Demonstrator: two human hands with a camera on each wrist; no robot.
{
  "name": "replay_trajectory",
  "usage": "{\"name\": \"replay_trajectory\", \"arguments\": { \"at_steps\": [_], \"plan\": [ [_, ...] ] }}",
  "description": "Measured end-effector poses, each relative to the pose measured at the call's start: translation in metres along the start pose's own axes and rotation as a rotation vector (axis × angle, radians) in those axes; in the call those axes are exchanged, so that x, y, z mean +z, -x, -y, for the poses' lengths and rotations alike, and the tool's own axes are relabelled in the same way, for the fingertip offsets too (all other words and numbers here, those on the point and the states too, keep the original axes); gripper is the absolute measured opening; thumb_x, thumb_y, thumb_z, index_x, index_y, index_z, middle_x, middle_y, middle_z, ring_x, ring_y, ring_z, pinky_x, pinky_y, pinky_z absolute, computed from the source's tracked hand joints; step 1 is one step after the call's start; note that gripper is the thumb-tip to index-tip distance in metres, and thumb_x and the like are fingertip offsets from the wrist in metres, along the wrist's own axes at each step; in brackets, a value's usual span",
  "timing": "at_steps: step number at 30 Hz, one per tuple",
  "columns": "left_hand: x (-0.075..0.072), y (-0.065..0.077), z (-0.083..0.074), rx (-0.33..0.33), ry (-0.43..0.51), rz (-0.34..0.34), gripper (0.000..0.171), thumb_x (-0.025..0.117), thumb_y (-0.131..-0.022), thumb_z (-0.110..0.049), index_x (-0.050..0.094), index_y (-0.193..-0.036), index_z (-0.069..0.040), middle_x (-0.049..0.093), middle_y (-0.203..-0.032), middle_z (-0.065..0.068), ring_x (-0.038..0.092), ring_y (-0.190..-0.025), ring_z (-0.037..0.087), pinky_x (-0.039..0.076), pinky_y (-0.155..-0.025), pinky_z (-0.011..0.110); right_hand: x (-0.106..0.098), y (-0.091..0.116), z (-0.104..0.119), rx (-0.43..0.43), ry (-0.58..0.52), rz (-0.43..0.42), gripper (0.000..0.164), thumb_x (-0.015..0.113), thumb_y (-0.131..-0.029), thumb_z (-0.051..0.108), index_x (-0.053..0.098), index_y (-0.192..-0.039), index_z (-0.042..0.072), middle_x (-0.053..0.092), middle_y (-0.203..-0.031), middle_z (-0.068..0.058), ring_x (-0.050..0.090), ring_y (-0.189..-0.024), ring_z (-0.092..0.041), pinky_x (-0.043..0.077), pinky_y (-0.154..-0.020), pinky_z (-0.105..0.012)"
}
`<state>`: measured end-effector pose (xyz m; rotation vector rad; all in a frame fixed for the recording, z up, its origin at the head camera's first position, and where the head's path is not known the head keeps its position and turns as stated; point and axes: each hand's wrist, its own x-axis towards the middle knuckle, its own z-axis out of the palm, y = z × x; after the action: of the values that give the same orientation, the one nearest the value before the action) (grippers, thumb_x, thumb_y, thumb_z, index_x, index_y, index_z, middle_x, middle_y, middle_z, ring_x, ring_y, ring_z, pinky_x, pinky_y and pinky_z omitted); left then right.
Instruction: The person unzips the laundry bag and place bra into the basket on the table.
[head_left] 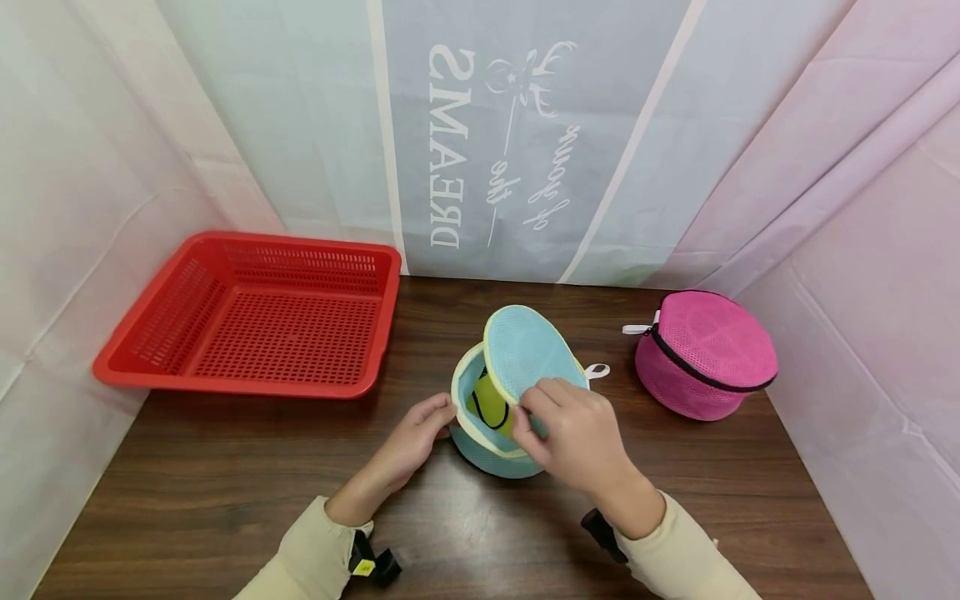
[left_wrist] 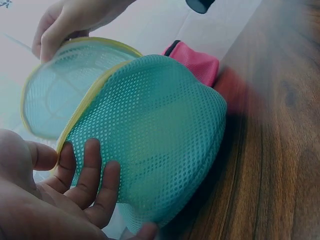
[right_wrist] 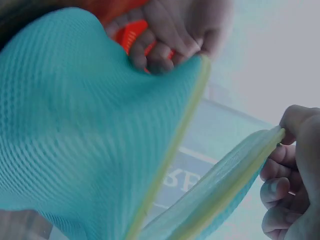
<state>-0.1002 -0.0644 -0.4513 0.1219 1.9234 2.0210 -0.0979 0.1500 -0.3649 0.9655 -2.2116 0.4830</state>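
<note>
A teal mesh laundry bag (head_left: pixel 487 457) with yellow trim stands on the table, its round lid (head_left: pixel 528 346) raised. Inside it lies a yellow-green ball (head_left: pixel 491 407) with a dark curved line, partly hidden by the lid. My left hand (head_left: pixel 420 433) pinches the bag's yellow rim on the left side between thumb and fingers, as the left wrist view also shows. With thumb and fingertips, my right hand (head_left: pixel 573 429) grips the edge of the lid and holds it up off the opening; this pinch shows in the right wrist view (right_wrist: pixel 292 175).
A red perforated plastic basket (head_left: pixel 292 333) stands at the back left of the wooden table (head_left: pixel 247 467). At the right sits a closed pink mesh bag (head_left: pixel 712 350) with a black zipper and white tab. Printed curtains (head_left: pixel 330 125) enclose the back and sides.
</note>
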Motion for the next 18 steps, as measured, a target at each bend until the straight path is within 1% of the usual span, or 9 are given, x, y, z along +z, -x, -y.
{"name": "replay_trajectory", "arguments": {
  "at_steps": [3, 8, 13, 18],
  "plan": [
    [-0.002, 0.001, 0.001, 0.007, -0.001, 0.008, 0.024, 0.041, -0.1, -0.018, 0.053, -0.085, -0.004, 0.053, -0.092, 0.007, 0.048, -0.094, 0.018, 0.038, -0.091, 0.045, -0.006, -0.002, -0.004, 0.009, -0.002, -0.07, 0.017, 0.049, -0.081, 0.018, 0.053, -0.065, 0.015, 0.047, -0.062, 0.007, 0.039, -0.05, -0.006, 0.032, -0.042, -0.02],
    [-0.003, 0.003, 0.002, 0.015, 0.016, 0.022, 0.025, 0.04, -0.1, -0.019, 0.052, -0.087, 0.0, 0.051, -0.094, 0.007, 0.047, -0.096, 0.017, 0.038, -0.094, 0.046, -0.014, -0.002, -0.01, 0.044, 0.0, -0.101, 0.017, 0.051, -0.081, 0.019, 0.054, -0.066, 0.014, 0.048, -0.062, 0.005, 0.037, -0.049, -0.007, 0.032, -0.042, -0.02],
    [-0.004, 0.006, 0.002, 0.022, 0.056, 0.022, 0.023, 0.04, -0.1, -0.017, 0.051, -0.089, 0.0, 0.05, -0.094, 0.006, 0.049, -0.097, 0.015, 0.039, -0.096, 0.046, -0.02, 0.0, -0.014, 0.066, -0.033, -0.153, 0.015, 0.052, -0.08, 0.017, 0.057, -0.068, 0.012, 0.052, -0.064, 0.004, 0.042, -0.052, -0.008, 0.037, -0.044, -0.022],
    [-0.007, 0.008, 0.003, 0.03, 0.071, 0.015, 0.023, 0.04, -0.1, -0.016, 0.051, -0.087, -0.001, 0.048, -0.093, 0.007, 0.049, -0.095, 0.015, 0.041, -0.096, 0.045, -0.025, 0.002, -0.019, 0.078, -0.073, -0.234, 0.016, 0.053, -0.081, 0.017, 0.057, -0.068, 0.01, 0.05, -0.063, 0.004, 0.035, -0.051, -0.005, 0.029, -0.043, -0.018]
  ]
}}
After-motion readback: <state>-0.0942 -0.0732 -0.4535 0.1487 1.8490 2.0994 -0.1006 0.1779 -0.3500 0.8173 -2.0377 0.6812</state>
